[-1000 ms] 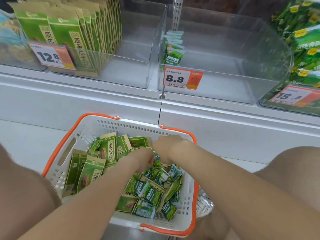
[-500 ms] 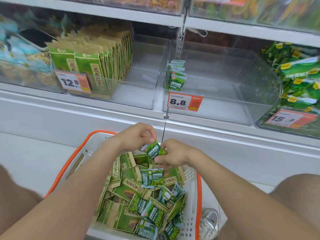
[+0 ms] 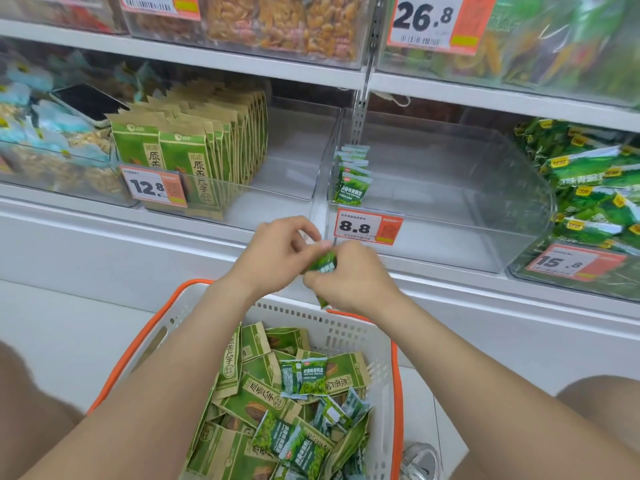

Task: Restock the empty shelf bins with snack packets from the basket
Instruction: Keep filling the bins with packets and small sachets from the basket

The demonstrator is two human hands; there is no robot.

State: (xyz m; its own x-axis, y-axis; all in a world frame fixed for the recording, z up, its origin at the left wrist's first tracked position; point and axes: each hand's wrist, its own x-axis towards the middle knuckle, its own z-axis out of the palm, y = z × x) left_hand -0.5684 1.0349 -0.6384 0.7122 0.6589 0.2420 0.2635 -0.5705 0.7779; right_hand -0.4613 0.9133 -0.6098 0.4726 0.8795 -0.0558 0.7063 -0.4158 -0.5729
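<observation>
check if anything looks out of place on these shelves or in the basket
Yes: a dark flat slab, likely a phone, lies atop the snack bags in the far-left bin; it is not stock. Otherwise only the basket looks messy, its two packet kinds jumbled together.

Below and left of the 8.8 price tag (image 3: 369, 226), a green packet (image 3: 325, 263) is motion-blurred and largely covered by the fingers of the left hand (image 3: 277, 251) and right hand (image 3: 349, 282); its print is unreadable. The tag's fine print is too small to read. Farther below the tag, the bottom edge cuts off the basket (image 3: 346, 330).
</observation>
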